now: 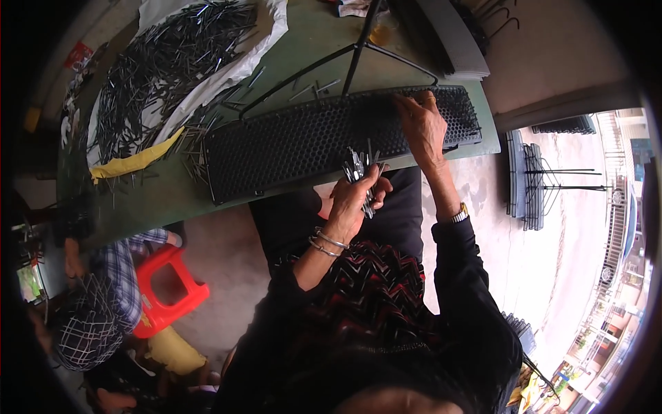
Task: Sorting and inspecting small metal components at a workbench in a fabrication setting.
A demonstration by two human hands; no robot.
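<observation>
A long black board with rows of holes (296, 148) lies along the near edge of a green table. My left hand (353, 196) is closed around a bunch of short metal rods (358, 169), held just in front of the board's near edge. Over the right part of the board, my right hand (422, 124) has its fingers pinched together at the surface. Whatever is between those fingertips is too small to make out. Many short pins (465, 114) stand up from the board's right end, beside that hand.
At the far left, a white sack (265, 41) lies spread with a heap of dark rods (172, 62). Thin black metal legs (355, 52) rise behind the board. A red stool (169, 290) and another person (89, 317) are at the lower left. Stacked racks (524, 179) stand on the right.
</observation>
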